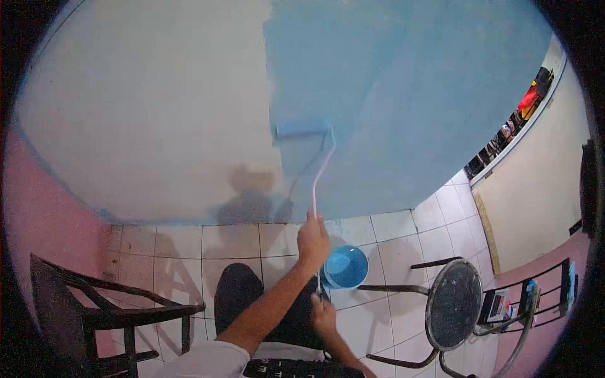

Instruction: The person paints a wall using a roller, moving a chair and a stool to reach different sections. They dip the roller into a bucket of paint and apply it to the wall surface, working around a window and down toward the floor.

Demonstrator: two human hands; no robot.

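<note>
A paint roller lies against the wall, its sleeve on the border between the blue part and the pale part. From its right end a bent pale rod runs down to my hands. My left hand is closed around the shaft, higher up. Lower down, close to my body, my right hand is closed on the handle end. A blue bucket stands on the floor just right of my left hand, with blue paint visible inside.
At left stands a dark wooden chair. A round black stool is at right, beside a black rack holding small items. Tiled floor meets the wall. A pale door-like panel and colourful items are far right.
</note>
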